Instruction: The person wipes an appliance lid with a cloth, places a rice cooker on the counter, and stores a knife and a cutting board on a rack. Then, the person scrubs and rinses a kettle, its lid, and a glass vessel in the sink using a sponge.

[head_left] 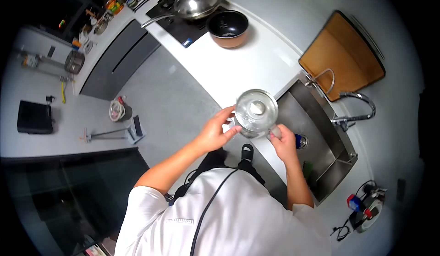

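To your left, open floor (pixel 160 91) runs up to the near edge of the white countertop (pixel 270 56). Your left hand (pixel 219 131) reaches forward, thumb parted from the fingers, cupping the left side of the clear lidded pot (pixel 247 113). The pot is above the counter edge, with bare counter beyond it toward the copper-colored pot (pixel 229 41). Your right hand (pixel 285 143) closes its fingers around the handle (pixel 275 131), near the sink (pixel 321 134).

passage noted over the counter (pixel 270 63) between pot (pixel 228 40) and sink (pixel 316 132); obstructions noted: faucet (pixel 352 118) and leaning board (pixel 343 56) beside the sink.
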Demonstrator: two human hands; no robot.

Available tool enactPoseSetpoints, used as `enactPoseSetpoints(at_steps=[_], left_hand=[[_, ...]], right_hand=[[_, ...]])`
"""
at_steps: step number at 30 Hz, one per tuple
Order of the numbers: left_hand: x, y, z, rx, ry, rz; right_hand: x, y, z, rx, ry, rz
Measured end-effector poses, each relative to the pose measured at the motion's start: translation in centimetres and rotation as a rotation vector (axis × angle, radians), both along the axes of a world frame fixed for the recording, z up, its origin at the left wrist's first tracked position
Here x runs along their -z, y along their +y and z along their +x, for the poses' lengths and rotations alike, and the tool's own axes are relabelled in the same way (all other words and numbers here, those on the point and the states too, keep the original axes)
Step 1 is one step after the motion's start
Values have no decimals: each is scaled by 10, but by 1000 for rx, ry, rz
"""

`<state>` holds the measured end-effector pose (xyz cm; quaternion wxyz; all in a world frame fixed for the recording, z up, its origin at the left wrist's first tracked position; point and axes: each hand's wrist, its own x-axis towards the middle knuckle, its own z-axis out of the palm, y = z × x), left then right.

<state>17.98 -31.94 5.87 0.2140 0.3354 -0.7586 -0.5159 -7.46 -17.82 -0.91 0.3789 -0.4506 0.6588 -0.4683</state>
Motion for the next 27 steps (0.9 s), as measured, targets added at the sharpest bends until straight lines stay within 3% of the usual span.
enactPoseSetpoints(at_steps=[3, 7, 17, 27], left_hand=[[5, -19, 49, -172, 37, 8], [6, -54, 122, -306, 55, -45], [-9, -155, 300, -539, 79, -102], [-19, -249, 377, -660, 100, -193]], right_hand=[[-12, -58, 41, -100, -202, -21], [-6, -134, 94, -250, -121, 40], [-32, -302, 264, -466, -280, 115], [-46, -419, 338, -569, -283, 150]])
